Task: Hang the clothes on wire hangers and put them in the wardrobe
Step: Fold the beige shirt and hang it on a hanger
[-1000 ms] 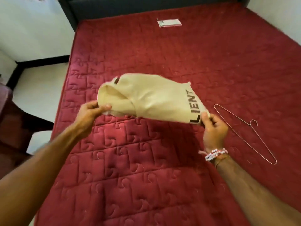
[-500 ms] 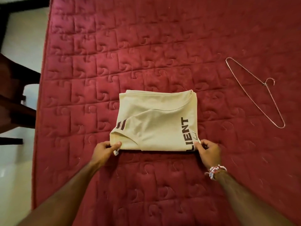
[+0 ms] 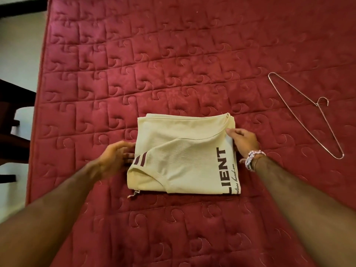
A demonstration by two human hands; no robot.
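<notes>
A cream T-shirt (image 3: 183, 157) with dark lettering lies folded flat on the red quilted mattress (image 3: 173, 74). My right hand (image 3: 243, 141), with a beaded bracelet at the wrist, pinches the shirt's right edge beside the collar, thumb on top. My left hand (image 3: 115, 157) is blurred and its fingertips touch the shirt's left edge by the striped sleeve. A bare wire hanger (image 3: 316, 104) lies flat on the mattress to the right, well apart from the shirt and both hands.
The mattress's left edge (image 3: 36, 132) drops to a pale tiled floor (image 3: 21, 45). Dark wooden furniture (image 3: 13, 112) stands beside the bed on the left.
The shirt went from held in the air to lying flat on the mattress. Both hands have let go of its near corners and slid up along its left and right sides.
</notes>
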